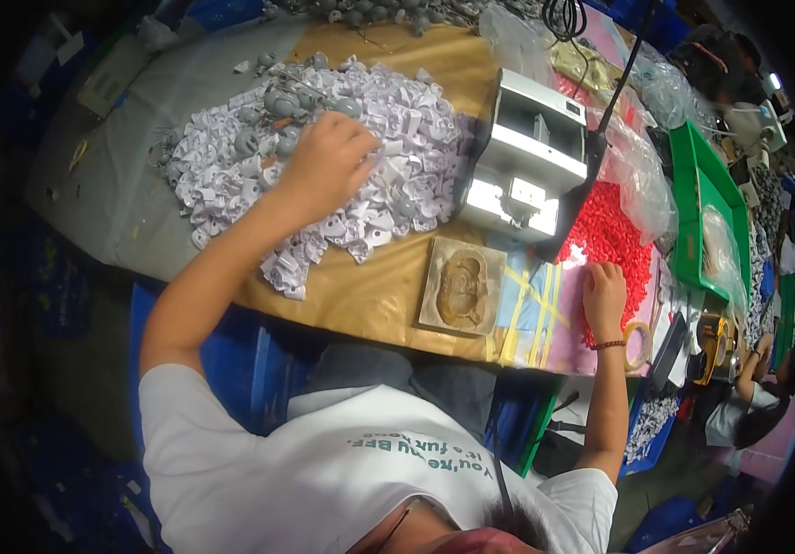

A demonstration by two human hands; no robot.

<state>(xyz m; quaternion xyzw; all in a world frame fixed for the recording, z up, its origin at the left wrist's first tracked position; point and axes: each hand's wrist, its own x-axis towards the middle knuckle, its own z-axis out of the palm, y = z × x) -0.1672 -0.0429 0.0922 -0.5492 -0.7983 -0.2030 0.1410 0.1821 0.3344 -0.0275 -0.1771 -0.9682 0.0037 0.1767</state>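
Observation:
My left hand (pixel 328 162) reaches over a wide heap of white plastic parts (pixel 406 138), its fingers curled beside several grey rounded parts (pixel 284 103) lying on top. Whatever lies between those fingers is hidden from this side. At the right, my right hand (pixel 604 291) rests at the near left edge of a pile of small red pieces (pixel 614 226). Its fingers bend down into the pile, and their tips cannot be seen clearly. Between the two hands sits a square block with a rounded hollow (pixel 462 286), close to the table's near edge.
A white and dark boxy machine (pixel 528 152) stands between the heaps. A tape roll (pixel 637 345) lies by my right wrist. Farther right are a green tray (pixel 693 208), clear plastic bags (pixel 642 180) and another person (pixel 753 402). More grey parts (pixel 370 11) lie at the far edge.

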